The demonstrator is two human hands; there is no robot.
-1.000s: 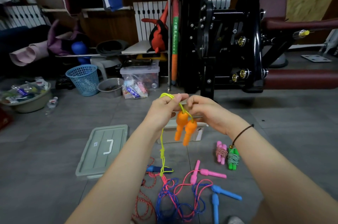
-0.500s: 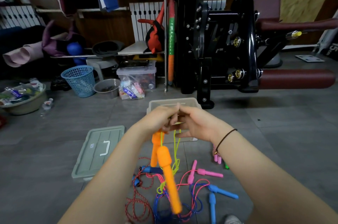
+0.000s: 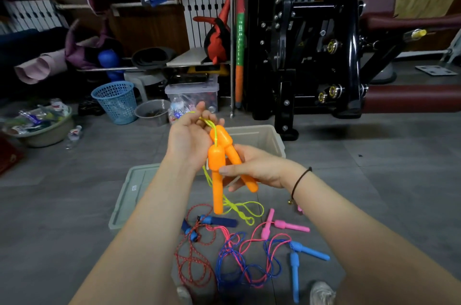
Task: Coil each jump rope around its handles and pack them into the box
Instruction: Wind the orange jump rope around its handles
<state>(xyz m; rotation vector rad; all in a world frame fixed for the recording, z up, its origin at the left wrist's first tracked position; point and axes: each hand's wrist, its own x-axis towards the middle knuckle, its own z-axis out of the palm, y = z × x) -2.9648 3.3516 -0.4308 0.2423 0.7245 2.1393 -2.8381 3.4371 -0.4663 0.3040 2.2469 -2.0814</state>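
Two orange handles of a jump rope hang side by side above the floor, thick ends up. My right hand grips them around the middle. My left hand pinches the yellow-green cord at the handle tops; the cord drops in loops to the floor. Behind the hands stands the open grey box. Loose ropes lie on the floor below: a pink-handled one, a light-blue-handled one and a dark-blue-handled one with red cord.
The grey box lid lies flat to the left. A black gym machine with maroon pads stands behind right. A blue basket, a metal bowl, a clear storage tub and a basin of clutter line the back left.
The orange handles hung low from the cord half a second ago. Now my right hand has moved down and gripped both handles, while my left hand holds the cord above them.
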